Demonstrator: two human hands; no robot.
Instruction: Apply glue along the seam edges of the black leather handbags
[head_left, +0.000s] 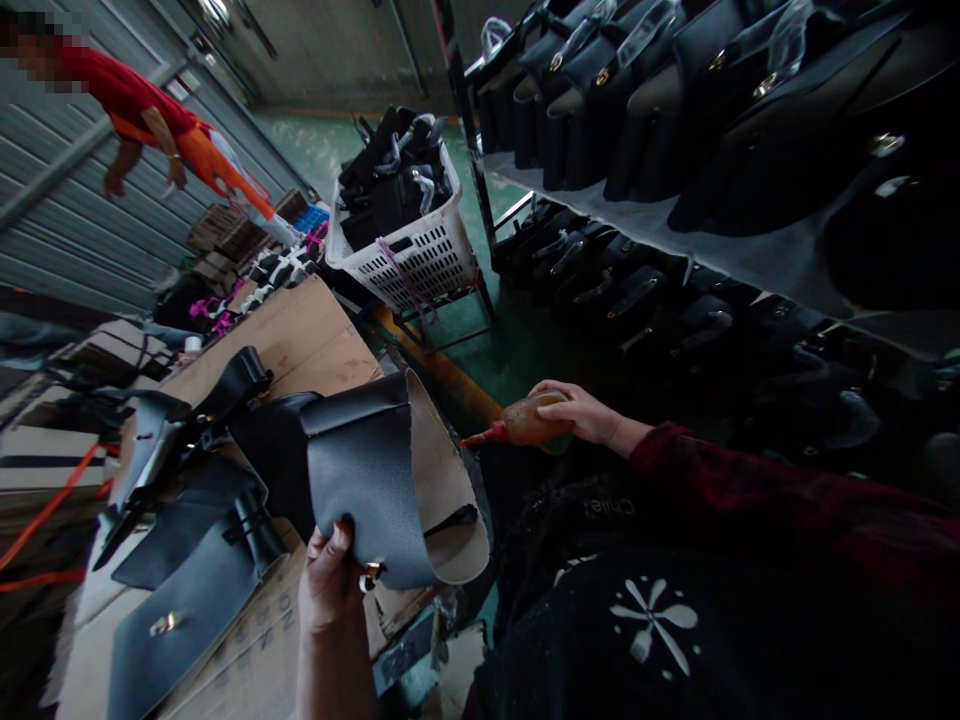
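Note:
My left hand (330, 575) grips a curled black leather bag panel (364, 480) at its lower edge, thumb on the outer face. The panel's pale lining (442, 480) faces right, and a small gold clasp (370, 577) sits close to my fingers. In my right hand (574, 410) is a squeeze bottle (529, 418) of brownish contents, fingers wrapped round it. Its red nozzle points left at the panel's open edge; whether the tip touches is unclear. More black leather panels (199, 610) lie to the left, one with a gold clasp.
Cardboard (300, 330) covers the worktable under the pieces. A white plastic basket (409, 255) full of black bags stands beyond it. Along the right, a shelf rack (600, 200) holds rows of black bags. A person in a red top (127, 85) stands at the far left.

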